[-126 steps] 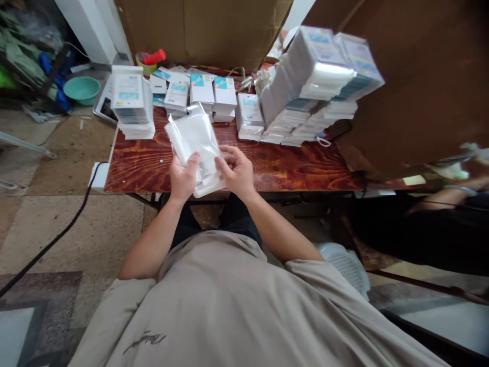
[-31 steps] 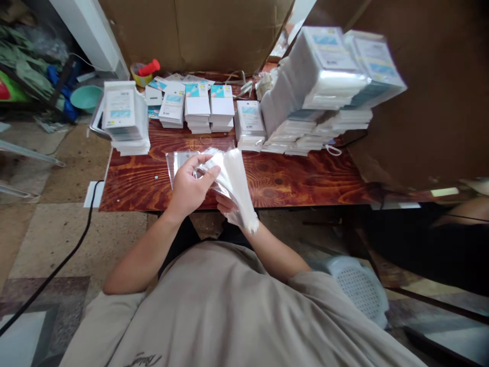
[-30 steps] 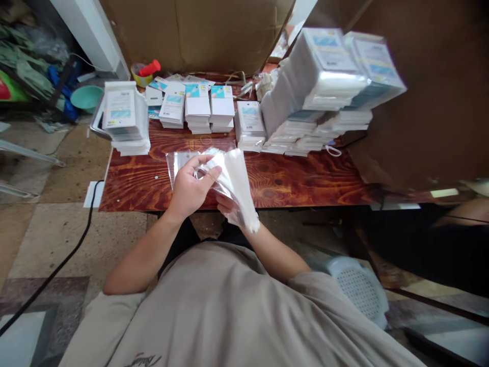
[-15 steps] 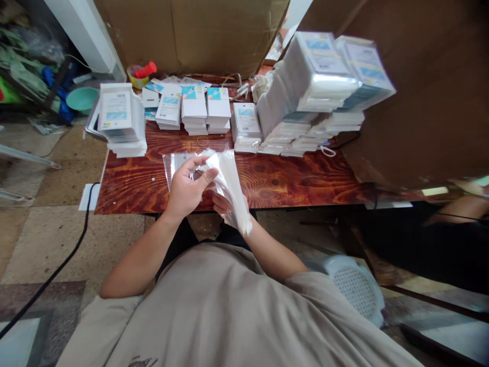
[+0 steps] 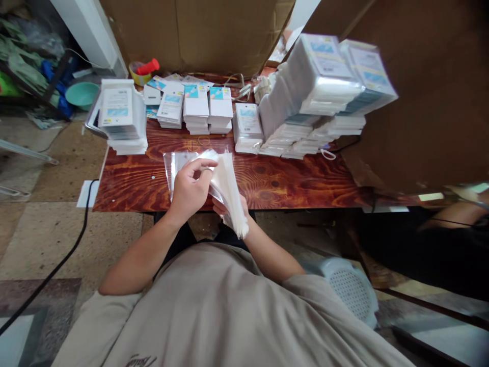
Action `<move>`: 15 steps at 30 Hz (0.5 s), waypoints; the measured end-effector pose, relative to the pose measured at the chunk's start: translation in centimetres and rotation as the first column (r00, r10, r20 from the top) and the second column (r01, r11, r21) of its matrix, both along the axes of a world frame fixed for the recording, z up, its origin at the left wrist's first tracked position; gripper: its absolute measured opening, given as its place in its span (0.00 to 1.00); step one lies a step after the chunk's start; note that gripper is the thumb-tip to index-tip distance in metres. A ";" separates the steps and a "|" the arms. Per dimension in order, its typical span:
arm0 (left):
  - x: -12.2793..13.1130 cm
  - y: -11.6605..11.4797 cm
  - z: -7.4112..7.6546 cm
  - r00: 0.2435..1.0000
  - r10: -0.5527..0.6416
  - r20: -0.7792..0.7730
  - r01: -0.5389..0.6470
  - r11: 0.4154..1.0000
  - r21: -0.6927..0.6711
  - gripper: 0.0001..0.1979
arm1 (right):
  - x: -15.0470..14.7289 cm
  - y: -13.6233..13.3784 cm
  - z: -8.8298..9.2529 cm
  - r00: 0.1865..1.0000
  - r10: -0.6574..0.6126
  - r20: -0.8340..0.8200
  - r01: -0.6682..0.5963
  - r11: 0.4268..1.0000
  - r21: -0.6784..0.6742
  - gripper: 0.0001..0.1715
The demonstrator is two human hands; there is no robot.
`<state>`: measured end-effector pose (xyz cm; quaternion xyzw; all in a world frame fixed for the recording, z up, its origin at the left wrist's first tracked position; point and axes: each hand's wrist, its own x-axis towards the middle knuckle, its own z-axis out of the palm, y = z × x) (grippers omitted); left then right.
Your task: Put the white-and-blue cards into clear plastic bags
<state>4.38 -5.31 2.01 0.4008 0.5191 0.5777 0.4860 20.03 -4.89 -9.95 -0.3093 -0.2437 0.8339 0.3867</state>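
Note:
A thick sheaf of clear plastic bags (image 5: 229, 191) hangs over the table's front edge, its lower end fanned out. My right hand (image 5: 244, 206) is wrapped around it from below and behind, so much of that hand is hidden. On the sheaf's upper left side, my left hand (image 5: 190, 188) has thumb and fingers curled at the bag edges, closed on the plastic. Beneath the left hand lies a flat clear bag (image 5: 178, 162) with something whitish in it. Two thin rubber bands (image 5: 198, 142) rest on the table just beyond.
Stacks of printed cards (image 5: 196, 109) line the back of the wooden table (image 5: 290, 181). Tall piles of bagged cards (image 5: 324, 76) stand at right, another stack (image 5: 118, 114) at left. Cardboard (image 5: 214, 35) walls the back. Another person's arm (image 5: 458, 216) is at far right.
My left fingers have curled further over the sheaf, and the thumb has drawn in. The sheaf's lower end has shifted slightly left. The view has moved a little.

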 end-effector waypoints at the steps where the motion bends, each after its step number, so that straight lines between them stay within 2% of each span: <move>1: 0.1 0.0 0.2 0.999 -0.010 -0.043 0.010 1.000 0.020 0.03 | -0.1 0.0 0.2 1.000 -0.011 0.001 0.011 1.000 -0.002 0.24; 3: 0.1 0.0 0.5 0.990 -0.019 -0.141 0.030 0.997 0.075 0.08 | -0.4 -0.1 0.4 1.000 -0.012 0.009 0.012 1.000 -0.008 0.24; 6: 0.2 0.2 0.6 0.982 -0.006 -0.188 0.025 0.995 0.096 0.11 | -0.7 -0.1 0.4 1.000 -0.007 0.002 0.007 1.000 -0.011 0.27; 10: 0.2 0.3 0.1 0.983 -0.001 -0.184 0.019 0.996 0.092 0.08 | -0.5 0.0 -0.1 0.997 0.009 -0.073 -0.010 1.000 -0.002 0.32; 15: 0.1 0.4 -0.4 0.957 0.019 -0.289 0.006 0.996 0.085 0.07 | -0.4 -0.1 -0.3 0.992 0.006 -0.128 -0.004 1.000 0.016 0.28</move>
